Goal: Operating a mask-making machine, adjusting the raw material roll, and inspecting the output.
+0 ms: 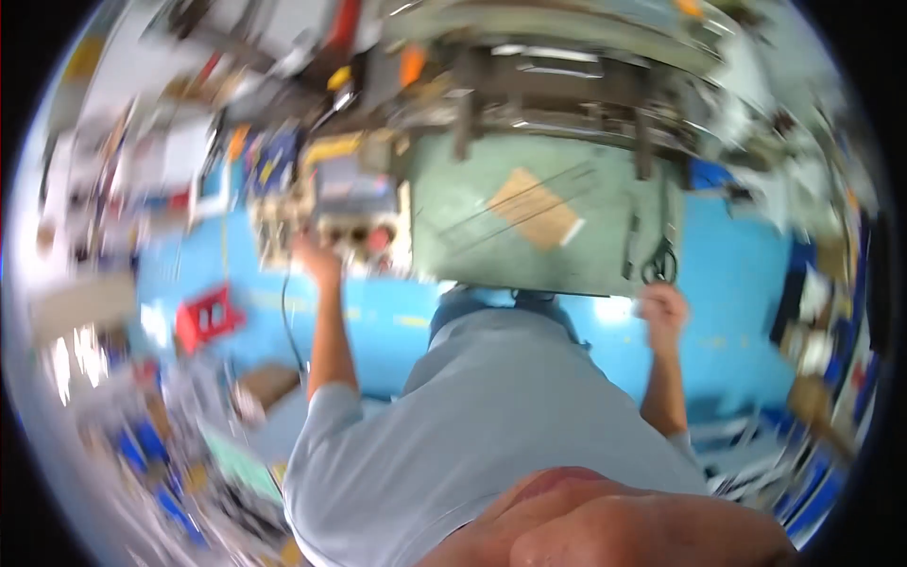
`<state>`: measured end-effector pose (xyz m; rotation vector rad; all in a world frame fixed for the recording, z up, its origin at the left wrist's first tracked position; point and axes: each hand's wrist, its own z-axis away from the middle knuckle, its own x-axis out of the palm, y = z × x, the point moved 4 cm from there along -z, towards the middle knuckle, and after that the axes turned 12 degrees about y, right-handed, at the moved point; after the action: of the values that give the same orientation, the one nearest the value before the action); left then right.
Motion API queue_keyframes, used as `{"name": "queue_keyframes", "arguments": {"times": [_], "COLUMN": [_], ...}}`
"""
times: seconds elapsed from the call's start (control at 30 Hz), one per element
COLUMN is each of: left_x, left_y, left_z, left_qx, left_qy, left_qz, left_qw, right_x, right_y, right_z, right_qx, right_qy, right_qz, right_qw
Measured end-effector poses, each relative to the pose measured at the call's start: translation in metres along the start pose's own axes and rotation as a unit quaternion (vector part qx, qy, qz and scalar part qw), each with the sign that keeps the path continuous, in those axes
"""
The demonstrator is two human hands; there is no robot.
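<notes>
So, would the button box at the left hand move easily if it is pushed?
Probably not: the button box seems fixed beside the green machine table, so it is likely rigid. The black cable below it looks floppy and may swing. The blur prevents certainty.

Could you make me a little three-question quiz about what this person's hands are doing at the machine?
1. True or false: the left hand is up at the control box with round buttons.
2. Where is the right hand? A) on the red crate B) at the near right corner of the green machine table C) in a pocket
3. Fill in: the tan flat piece lies on the ____ machine table.

Key: 1 true. 2 B. 3 green. The picture is blurred, so whether either hand is closed on anything cannot be told.
</notes>
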<state>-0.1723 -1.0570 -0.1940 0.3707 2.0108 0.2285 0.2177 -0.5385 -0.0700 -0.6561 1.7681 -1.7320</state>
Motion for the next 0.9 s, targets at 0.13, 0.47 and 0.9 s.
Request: {"name": "queue_keyframes", "arguments": {"times": [0.13, 0.47, 0.9], "left_x": [-0.03, 0.016, 0.022], "left_y": [0.083, 0.074, 0.0], "left_z": [0.065, 0.079, 0.054], "left_qx": [-0.063, 0.163, -0.247], "left_qy": [0.03, 0.002, -0.051], "left_qz": [0.073, -0.183, -0.086], "left_qw": [0.995, 0.969, 0.964], "right_x": [-0.125, -0.273, -0.168], "right_y": [-0.014, -0.068, -0.091], "right_z": [-0.053, -0.15, -0.369], "right_qx": [-0.091, -0.091, -0.345], "right_qy": [0.191, 0.219, -0.185], "right_qz": [-0.012, 0.164, 0.539], "right_qw": [0.977, 0.958, 0.746]}}
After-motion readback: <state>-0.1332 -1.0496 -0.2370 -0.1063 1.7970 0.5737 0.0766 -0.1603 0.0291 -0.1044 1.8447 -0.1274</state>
